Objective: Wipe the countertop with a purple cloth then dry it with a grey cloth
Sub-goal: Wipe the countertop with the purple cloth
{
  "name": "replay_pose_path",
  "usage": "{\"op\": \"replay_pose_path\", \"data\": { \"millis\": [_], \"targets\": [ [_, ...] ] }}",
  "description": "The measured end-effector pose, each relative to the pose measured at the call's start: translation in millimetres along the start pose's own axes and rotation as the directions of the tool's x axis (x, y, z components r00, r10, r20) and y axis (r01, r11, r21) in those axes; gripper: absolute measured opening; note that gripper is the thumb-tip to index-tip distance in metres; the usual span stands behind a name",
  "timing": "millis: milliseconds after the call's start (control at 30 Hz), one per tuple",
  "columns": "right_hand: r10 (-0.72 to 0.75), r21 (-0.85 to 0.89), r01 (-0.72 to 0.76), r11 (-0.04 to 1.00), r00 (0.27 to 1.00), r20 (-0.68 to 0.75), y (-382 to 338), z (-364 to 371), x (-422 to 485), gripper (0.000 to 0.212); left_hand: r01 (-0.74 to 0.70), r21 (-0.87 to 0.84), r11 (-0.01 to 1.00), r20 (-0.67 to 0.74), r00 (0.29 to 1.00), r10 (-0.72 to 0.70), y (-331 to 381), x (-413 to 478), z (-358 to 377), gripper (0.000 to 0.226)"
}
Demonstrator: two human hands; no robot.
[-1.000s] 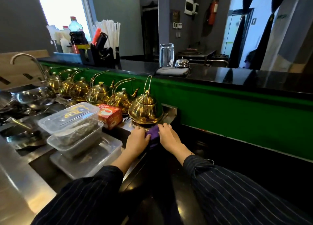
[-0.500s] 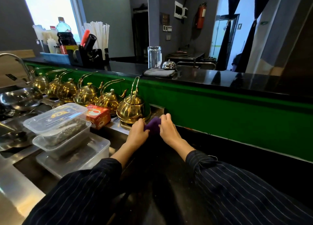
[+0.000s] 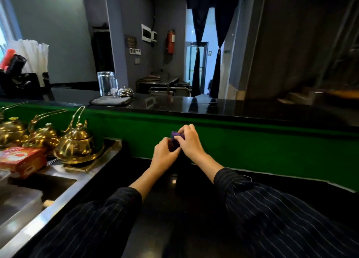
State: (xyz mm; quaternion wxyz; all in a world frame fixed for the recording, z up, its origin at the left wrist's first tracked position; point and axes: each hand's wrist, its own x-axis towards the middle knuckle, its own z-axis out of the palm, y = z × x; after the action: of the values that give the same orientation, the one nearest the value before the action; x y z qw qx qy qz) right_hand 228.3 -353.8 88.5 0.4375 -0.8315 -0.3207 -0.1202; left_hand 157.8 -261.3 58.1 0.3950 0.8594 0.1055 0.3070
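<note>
Purple cloth (image 3: 175,139) sits bunched between both hands, raised above the dark table (image 3: 174,228) in front of the green panel (image 3: 252,146). Left hand (image 3: 165,154) pinches its near edge; right hand (image 3: 189,139) curls over its far side. Grey cloth (image 3: 110,100) lies folded on the far table, left of centre, beside a glass (image 3: 106,82).

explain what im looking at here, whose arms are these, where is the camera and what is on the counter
There is no machine. A camera worn on a person's head looks forward and down, so the arms in striped sleeves are their own. The left hand and right hand together hold a bunched purple cloth above the dark countertop. At the left stand brass teapots and a red box. On the raised bar behind the green wall lie a folded grey cloth, a glass and a small metal dome.
</note>
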Motion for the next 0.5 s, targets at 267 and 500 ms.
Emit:
{"op": "replay_pose_path", "data": {
  "millis": [267,500],
  "targets": [
    [0.075,0.060,-0.073,0.996,0.997,-0.036,41.6,-105.1,-9.9,0.035,-0.026,-0.189,0.982,0.216,0.974,0.067,93.9,8.4,74.9,0.018],
    [0.024,-0.066,-0.024,0.998,1.000,0.001,56.6,-192.9,9.3,0.022,-0.141,-0.157,0.977,0.340,0.922,0.188,152.2,48.7,96.5,0.009]
  ]
}}
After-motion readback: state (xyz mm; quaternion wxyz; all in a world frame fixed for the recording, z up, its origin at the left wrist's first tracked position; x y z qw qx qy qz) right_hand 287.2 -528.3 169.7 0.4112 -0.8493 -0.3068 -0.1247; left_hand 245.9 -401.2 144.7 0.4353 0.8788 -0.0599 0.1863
